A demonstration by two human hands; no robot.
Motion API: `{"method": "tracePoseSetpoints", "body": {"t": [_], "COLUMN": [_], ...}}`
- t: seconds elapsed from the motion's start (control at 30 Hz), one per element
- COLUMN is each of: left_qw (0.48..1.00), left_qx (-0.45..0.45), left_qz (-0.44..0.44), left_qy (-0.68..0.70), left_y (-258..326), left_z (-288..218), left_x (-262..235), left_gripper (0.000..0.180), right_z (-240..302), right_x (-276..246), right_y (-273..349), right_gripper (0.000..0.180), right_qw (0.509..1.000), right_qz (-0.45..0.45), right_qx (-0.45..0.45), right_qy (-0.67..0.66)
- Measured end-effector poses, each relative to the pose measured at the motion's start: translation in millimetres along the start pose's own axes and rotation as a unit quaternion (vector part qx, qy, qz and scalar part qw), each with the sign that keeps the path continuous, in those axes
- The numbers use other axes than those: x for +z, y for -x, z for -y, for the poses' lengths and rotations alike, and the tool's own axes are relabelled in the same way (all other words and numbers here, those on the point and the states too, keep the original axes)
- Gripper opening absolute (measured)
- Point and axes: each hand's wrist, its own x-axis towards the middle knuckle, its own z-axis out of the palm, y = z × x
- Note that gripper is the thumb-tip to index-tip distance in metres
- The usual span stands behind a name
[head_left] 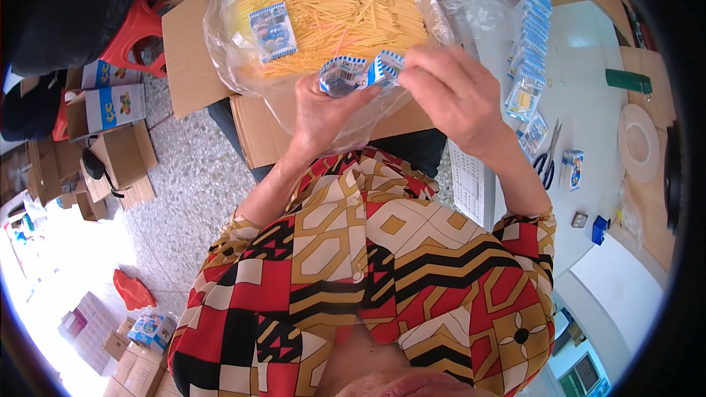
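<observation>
My left hand (321,112) is closed on a curled strip of blue-and-white packets (344,76), its thumb along the lower edge. With pinched fingers, my right hand (454,95) grips the strip's right end. The strip is held above the near edge of a cardboard box (190,59) lined with a transparent plastic bag (220,29). Thin yellow sticks (360,7), with a few pink ones among them, fill the bag. A single blue-and-white packet (272,31) lies on top of the sticks at the left.
On the white table (588,37) at right lie a folded strip of packets (531,44), scissors (548,158), a small packet (572,169), a green tool (628,81) and a tape roll (638,142). A red stool (136,37) and cardboard boxes (121,165) stand on the floor at left.
</observation>
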Motion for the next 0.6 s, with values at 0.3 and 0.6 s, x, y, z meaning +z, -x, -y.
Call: {"method": "tracePoseSetpoints", "body": {"t": [0.3, 0.6], "left_qw": [0.996, 0.998], "left_qx": [0.009, -0.011], "left_qz": [-0.007, 0.025], "left_qy": [-0.084, -0.054], "left_y": [12, 20], "left_z": [11, 4], "left_x": [-3, 3], "left_gripper": [0.009, 0.005], "right_z": [8, 17], "right_x": [1, 1], "right_y": [14, 21], "right_gripper": [0.024, 0.021], "right_qw": [0.998, 0.974], "right_qz": [0.03, 0.105], "right_qx": [0.016, 0.15], "right_qy": [-0.059, -0.13]}}
